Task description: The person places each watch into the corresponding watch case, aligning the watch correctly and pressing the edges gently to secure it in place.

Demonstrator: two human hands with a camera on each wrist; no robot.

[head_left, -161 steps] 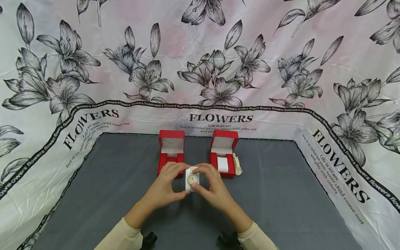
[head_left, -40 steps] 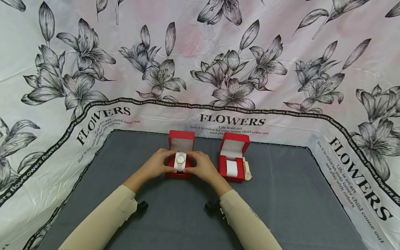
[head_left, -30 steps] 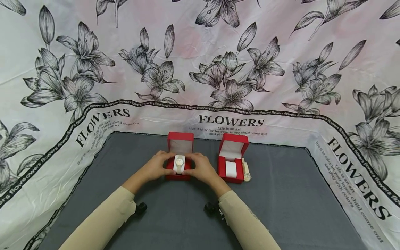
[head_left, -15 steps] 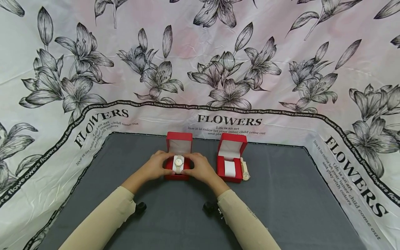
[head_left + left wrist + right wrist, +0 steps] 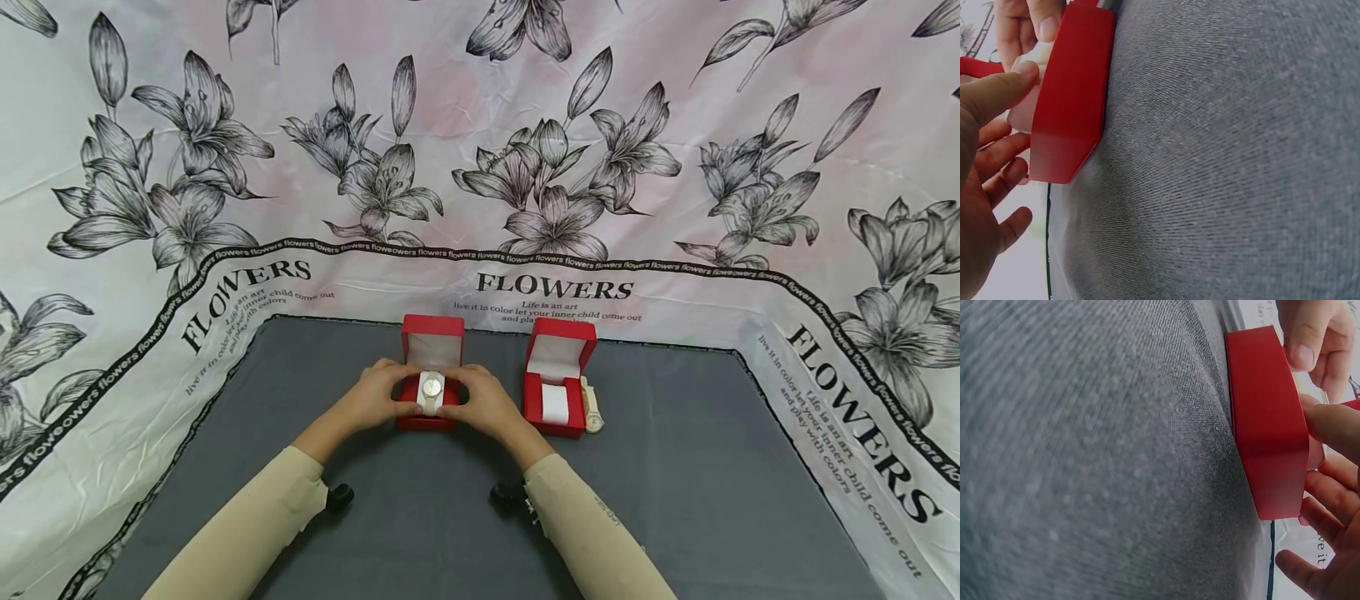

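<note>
In the head view, a wristwatch with a pale strap sits round a white watch cushion. My left hand holds the cushion's left side between thumb and fingers, and my right hand grips its right side the same way. The cushion lies down in the base of the left red watch box, whose lid stands up behind. Both wrist views show the thumbs on the cushion just above the box's red wall, with part of the cushion sunk behind that wall.
To the right stands a second red box, lid up, with a bare white cushion inside. Another cream-strapped watch leans along its right side. Grey cloth covers the table; a flower-printed sheet borders it behind.
Both hands have carried the cushion with the watch from in front of the boxes, forward and left into the left box. Over the last second they have hardly moved.
</note>
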